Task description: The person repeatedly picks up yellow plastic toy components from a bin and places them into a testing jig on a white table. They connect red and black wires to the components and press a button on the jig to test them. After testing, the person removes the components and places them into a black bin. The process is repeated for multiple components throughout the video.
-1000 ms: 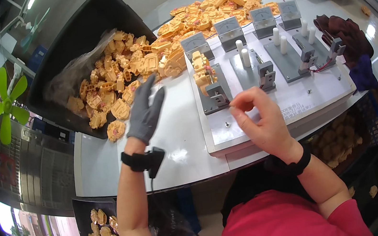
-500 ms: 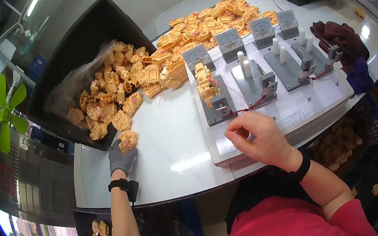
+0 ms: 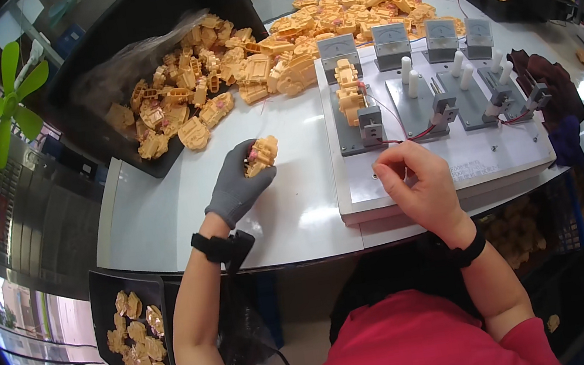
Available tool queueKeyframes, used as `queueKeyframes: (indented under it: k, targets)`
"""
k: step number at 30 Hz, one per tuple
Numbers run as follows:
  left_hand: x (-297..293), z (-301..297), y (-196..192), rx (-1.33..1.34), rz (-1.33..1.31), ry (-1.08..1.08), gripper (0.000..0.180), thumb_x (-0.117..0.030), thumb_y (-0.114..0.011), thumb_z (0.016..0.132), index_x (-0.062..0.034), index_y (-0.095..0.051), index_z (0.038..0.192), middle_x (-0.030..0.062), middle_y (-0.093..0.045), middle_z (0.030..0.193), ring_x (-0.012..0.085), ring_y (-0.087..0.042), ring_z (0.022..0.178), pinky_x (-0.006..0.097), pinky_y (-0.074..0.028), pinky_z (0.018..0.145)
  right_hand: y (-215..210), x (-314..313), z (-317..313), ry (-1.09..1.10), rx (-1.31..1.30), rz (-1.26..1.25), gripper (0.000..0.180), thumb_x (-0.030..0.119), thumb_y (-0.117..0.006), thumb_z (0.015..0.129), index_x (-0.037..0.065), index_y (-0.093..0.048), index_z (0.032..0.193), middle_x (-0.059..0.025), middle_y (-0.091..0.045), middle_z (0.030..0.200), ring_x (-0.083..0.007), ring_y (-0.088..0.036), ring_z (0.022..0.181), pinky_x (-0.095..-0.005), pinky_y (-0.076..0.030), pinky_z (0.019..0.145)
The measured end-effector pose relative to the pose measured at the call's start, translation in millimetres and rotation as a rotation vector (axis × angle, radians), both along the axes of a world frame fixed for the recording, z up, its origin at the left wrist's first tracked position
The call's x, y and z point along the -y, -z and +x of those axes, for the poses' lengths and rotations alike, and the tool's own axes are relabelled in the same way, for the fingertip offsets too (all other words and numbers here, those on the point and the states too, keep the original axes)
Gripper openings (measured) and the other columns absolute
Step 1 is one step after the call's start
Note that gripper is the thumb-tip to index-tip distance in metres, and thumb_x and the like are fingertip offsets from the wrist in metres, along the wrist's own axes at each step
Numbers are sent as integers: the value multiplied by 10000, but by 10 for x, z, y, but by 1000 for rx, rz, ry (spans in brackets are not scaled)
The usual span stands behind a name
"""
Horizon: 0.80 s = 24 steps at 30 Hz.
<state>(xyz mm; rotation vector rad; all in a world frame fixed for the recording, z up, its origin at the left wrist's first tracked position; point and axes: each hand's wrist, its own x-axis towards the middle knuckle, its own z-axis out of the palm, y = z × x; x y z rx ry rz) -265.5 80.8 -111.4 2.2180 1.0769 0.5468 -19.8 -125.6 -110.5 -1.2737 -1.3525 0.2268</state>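
My left hand [image 3: 239, 187], in a grey glove, is closed around a tan plastic housing [image 3: 261, 155] with a pinkish-red spot on it, held above the white tabletop. My right hand [image 3: 420, 183] is bare, with thumb and forefinger pinched together and no object showing between them. It hovers over the front of a white board [image 3: 450, 191]. On that board stand several grey fixtures with white pegs, each with a panel meter behind it. Another tan housing [image 3: 349, 92] sits on the leftmost fixture [image 3: 371, 126], beyond my right hand. Red wires run along the fixtures.
A tipped black bin [image 3: 139, 47] at the left spills tan housings [image 3: 181, 86], and more are heaped along the back [image 3: 358, 12]. A black crate [image 3: 103, 299] with housings stands below the table at left. Dark cloths [image 3: 550, 82] lie at right; a green fan [image 3: 11, 105] hangs far left.
My left hand has come right, away from the bin, carrying the housing towards the middle of the table. My right hand stays pinched near the board's front. The whole view has shifted.
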Motion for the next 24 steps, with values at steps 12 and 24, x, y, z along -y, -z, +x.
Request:
queueKeyframes:
  k: [12,24]
  targets:
    - [1016,60,-447,960,-871,19,543,-143,-635,953,-37,-395,1429,117,-539,1327,251,-576,1214,416,-500,1010,-58,370,570,259,-342,253,176,88,-553,1005,22,-548,1168,-32,-546,1037,-82,-499,866,-233,-426,802]
    - [901,137,-401,910,-641,-77,498,-23,-645,916,-61,-436,1367,70,-536,1258,187,-547,1187,347,-454,1014,97,251,699,231,-186,45,337,138,-662,953,64,-565,1267,-24,-575,1001,-99,-548,860,-261,-457,809]
